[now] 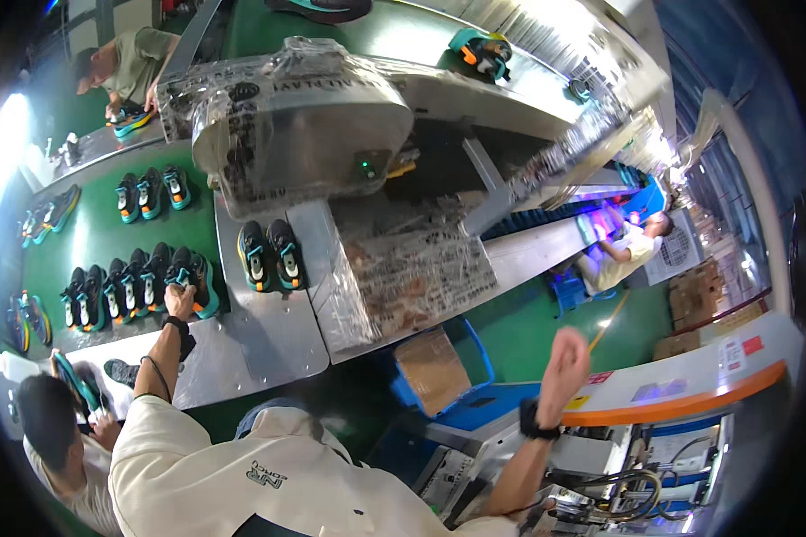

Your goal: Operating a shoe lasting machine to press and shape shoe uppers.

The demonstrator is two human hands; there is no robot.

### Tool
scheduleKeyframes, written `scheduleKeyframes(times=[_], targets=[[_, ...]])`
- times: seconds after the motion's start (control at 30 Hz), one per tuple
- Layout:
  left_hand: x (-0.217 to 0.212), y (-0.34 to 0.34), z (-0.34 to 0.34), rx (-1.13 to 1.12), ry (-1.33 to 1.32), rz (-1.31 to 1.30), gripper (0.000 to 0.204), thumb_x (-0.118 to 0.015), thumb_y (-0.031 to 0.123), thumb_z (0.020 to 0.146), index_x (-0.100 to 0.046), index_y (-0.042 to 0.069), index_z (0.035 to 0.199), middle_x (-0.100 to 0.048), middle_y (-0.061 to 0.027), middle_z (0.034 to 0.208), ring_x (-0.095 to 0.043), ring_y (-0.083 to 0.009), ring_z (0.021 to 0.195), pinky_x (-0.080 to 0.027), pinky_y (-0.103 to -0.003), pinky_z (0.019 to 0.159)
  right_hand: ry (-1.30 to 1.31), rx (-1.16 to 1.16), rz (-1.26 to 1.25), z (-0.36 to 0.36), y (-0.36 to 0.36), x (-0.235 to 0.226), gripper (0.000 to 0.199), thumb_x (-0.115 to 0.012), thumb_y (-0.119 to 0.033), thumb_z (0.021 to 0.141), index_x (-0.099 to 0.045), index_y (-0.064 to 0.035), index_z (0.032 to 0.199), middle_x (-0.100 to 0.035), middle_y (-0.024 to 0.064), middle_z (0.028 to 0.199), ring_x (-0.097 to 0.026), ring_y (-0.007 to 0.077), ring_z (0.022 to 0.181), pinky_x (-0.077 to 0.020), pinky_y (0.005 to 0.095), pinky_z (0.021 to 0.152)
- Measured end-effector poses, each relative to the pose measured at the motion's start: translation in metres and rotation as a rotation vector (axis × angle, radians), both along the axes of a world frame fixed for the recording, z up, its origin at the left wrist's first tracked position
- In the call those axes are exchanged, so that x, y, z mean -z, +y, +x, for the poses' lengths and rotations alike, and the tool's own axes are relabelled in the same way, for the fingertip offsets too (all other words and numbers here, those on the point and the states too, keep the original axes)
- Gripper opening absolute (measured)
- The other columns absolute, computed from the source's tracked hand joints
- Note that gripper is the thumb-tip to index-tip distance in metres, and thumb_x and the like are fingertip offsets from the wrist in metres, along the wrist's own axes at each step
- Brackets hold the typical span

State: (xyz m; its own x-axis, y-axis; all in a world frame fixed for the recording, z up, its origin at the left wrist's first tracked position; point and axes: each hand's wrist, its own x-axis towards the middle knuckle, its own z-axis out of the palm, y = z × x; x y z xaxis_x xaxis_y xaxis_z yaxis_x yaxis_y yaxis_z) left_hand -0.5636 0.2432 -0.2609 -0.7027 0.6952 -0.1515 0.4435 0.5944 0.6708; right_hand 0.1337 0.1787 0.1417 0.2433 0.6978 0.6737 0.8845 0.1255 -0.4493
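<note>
My left hand (180, 302) reaches to the right end of a row of shoes on the green belt. Its fingers are closed at the front of a black sneaker (183, 265) with teal and orange trim. Close beside it are another sneaker (204, 282) and several matching black sneakers (121, 286). One pair of sneakers (270, 257) stands on the metal table to the right of the belt. My right hand (564, 367) is raised at the right, away from the shoes, fingers curled in with nothing visible in them.
A wrapped machine (300, 134) stands beyond the metal table (260, 349). A co-worker (58, 438) holds a shoe at the lower left; others work at the far left and right. A blue chair (439, 367) and an orange-edged machine (672, 407) are on my right.
</note>
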Motion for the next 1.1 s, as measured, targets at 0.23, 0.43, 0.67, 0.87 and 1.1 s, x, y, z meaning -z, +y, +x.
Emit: scheduleKeyframes(times=[0.23, 0.43, 0.67, 0.87, 1.1], targets=[[0.054, 0.036, 0.011, 0.17, 0.117, -0.007, 0.041, -0.072, 0.029, 0.08, -0.05, 0.002, 0.1, -0.063, -0.0253, 0.085, -0.062, -0.047, 0.084, -0.048, -0.054, 0.071, -0.322, -0.475, -0.075, -0.225, 0.274, -0.183, 0.021, -0.071, -0.017, 0.091, -0.07, -0.0043, 0.108, -0.072, 0.0048, 0.098, -0.065, 0.0142, 0.091, -0.0527, 0.0305, 0.082], [0.041, 0.043, 0.005, 0.094, 0.011, 0.115, 0.037, -0.074, 0.027, 0.081, -0.05, 0.002, 0.093, -0.063, -0.0239, 0.08, -0.063, -0.0451, 0.079, -0.048, -0.051, 0.068, -0.621, -0.667, -0.246, -0.384, 0.486, -0.207, 0.073, -0.076, -0.036, 0.085, -0.048, -0.0037, 0.144, -0.065, 0.0152, 0.128, -0.062, 0.024, 0.119, -0.0486, 0.0368, 0.1], [0.045, 0.044, -0.002, 0.123, 0.051, 0.097, 0.035, -0.074, 0.027, 0.084, -0.05, 0.003, 0.094, -0.063, -0.0222, 0.083, -0.063, -0.0435, 0.081, -0.049, -0.05, 0.07, -0.689, -0.532, -0.468, -0.46, 0.536, -0.174, 0.039, -0.071, -0.039, 0.085, -0.072, -0.0013, 0.095, -0.068, 0.0045, 0.081, -0.061, 0.0121, 0.075, -0.0476, 0.0302, 0.071], [-0.054, 0.042, 0.018, 0.291, -0.431, 0.292, 0.043, -0.072, 0.024, 0.089, -0.06, -0.004, 0.119, -0.069, -0.017, 0.111, -0.068, -0.0279, 0.098, -0.052, -0.037, 0.084, -0.66, -0.582, 0.189, -0.379, 0.433, -0.184, 0.067, -0.076, -0.022, 0.066, -0.06, 0.0019, 0.126, -0.067, 0.0229, 0.116, -0.066, 0.0323, 0.108, -0.0507, 0.0357, 0.093], [-0.264, 0.046, 0.181, 0.807, -1.377, 0.495, 0.095, -0.083, 0.041, 0.08, -0.035, -0.001, 0.15, -0.045, -0.0206, 0.15, -0.056, -0.0271, 0.126, -0.043, -0.04, 0.106, -0.507, -0.337, 0.258, -0.211, 0.275, -0.138, 0.088, -0.081, 0.001, 0.066, -0.042, 0.0032, 0.145, -0.05, 0.0189, 0.144, -0.049, 0.0287, 0.132, -0.0349, 0.0372, 0.113]])
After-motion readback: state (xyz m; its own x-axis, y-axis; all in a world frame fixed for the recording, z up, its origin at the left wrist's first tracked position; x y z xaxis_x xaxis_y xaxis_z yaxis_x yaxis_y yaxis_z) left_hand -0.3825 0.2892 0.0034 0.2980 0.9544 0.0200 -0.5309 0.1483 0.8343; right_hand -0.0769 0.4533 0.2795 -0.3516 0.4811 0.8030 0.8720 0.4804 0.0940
